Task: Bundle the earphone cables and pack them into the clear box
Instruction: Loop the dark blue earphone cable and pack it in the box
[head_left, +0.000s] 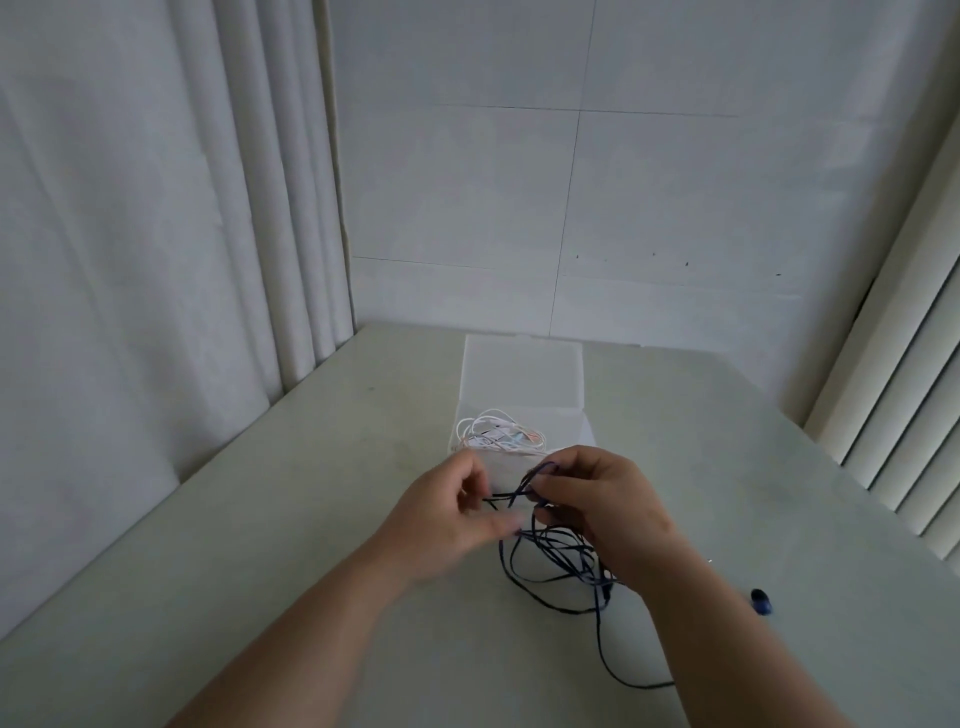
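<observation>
One big pale table (260, 519) holds everything; the clear box (522, 384) sits near its far edge with its lid open, and a white cable bundle (498, 434) lies inside it; the left hand (447, 519) and right hand (597, 509) each pinch the dark blue cable (550, 561), which hangs in loose loops down onto the table just in front of the box; a small blue earbud (761, 601) lies by the right arm.

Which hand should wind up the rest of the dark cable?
Probably the left hand. The right hand already pinches loops of the dark cable, so it is busy anchoring them. The left holds only one strand, and could feed the slack lying on the table.
</observation>
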